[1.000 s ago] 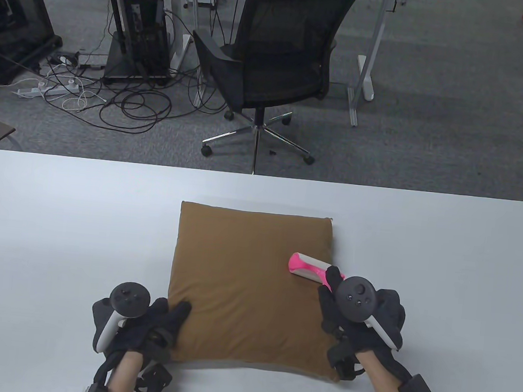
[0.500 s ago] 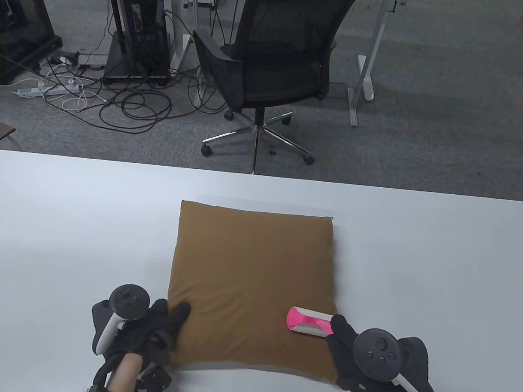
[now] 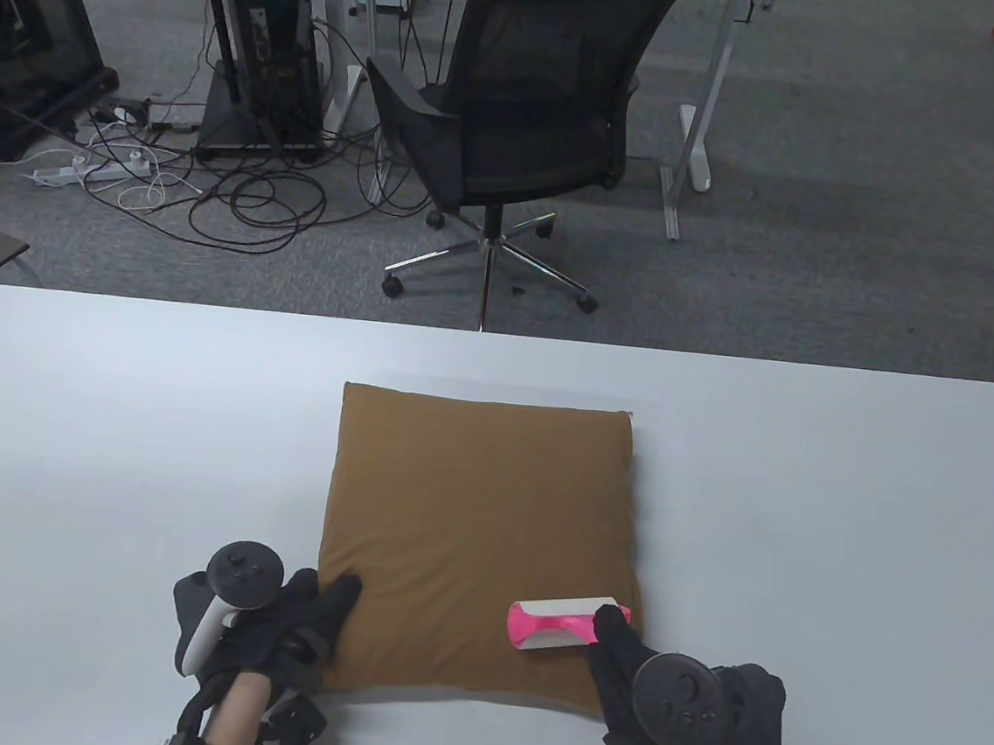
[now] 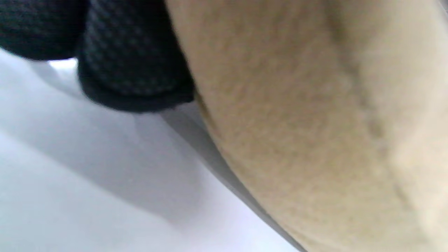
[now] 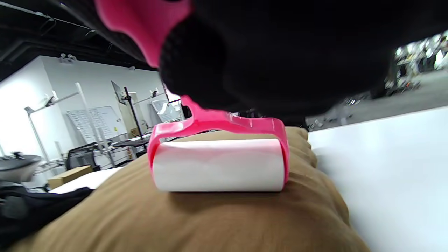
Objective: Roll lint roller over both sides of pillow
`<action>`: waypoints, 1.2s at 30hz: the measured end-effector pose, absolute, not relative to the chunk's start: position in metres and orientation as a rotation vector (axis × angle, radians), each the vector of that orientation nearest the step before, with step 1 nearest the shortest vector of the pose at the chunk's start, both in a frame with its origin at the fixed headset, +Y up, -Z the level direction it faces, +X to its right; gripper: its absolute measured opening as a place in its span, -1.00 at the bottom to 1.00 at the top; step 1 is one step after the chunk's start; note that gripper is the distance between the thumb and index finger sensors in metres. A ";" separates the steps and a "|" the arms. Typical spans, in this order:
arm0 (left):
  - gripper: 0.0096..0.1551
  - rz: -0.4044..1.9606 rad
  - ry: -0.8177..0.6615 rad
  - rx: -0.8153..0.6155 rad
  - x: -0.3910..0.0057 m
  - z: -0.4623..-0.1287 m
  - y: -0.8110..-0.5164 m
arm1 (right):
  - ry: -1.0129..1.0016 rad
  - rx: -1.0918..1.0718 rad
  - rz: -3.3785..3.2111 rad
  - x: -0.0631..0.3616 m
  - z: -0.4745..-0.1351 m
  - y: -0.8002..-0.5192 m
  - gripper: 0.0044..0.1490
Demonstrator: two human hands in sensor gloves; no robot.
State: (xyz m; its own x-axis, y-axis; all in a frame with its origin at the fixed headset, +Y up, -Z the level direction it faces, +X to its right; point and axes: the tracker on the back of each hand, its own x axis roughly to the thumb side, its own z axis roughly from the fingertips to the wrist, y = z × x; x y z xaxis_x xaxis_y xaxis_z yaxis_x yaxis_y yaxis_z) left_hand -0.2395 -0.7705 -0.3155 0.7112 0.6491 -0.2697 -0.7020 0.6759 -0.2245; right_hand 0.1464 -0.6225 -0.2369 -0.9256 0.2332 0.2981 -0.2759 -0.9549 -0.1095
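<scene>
A brown square pillow [image 3: 474, 520] lies flat on the white table [image 3: 104, 440]. A pink lint roller [image 3: 556, 626] with a white sticky drum rests on the pillow's near right corner. My right hand [image 3: 667, 705] grips the roller's pink handle; the drum [image 5: 218, 164] sits on the brown fabric [image 5: 175, 217] in the right wrist view. My left hand [image 3: 297, 626] holds the pillow's near left corner, thumb on top. The left wrist view shows dark gloved fingers [image 4: 133, 70] tucked against the pillow's edge [image 4: 297, 122] at the table surface.
The table's far edge [image 3: 500, 335] runs across the middle of the view. Behind it stand a black office chair [image 3: 521, 120], desk legs [image 3: 694, 146], a computer tower [image 3: 263, 60] and floor cables [image 3: 215, 196].
My right hand has pulled the lint roller from the pillow's right middle toward me to the near right corner, then a little leftward. The left hand and pillow have stayed put.
</scene>
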 end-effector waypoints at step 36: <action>0.15 0.757 0.150 -0.406 -0.239 -0.329 -0.771 | -0.060 0.183 2.731 0.098 -0.372 -0.652 -0.19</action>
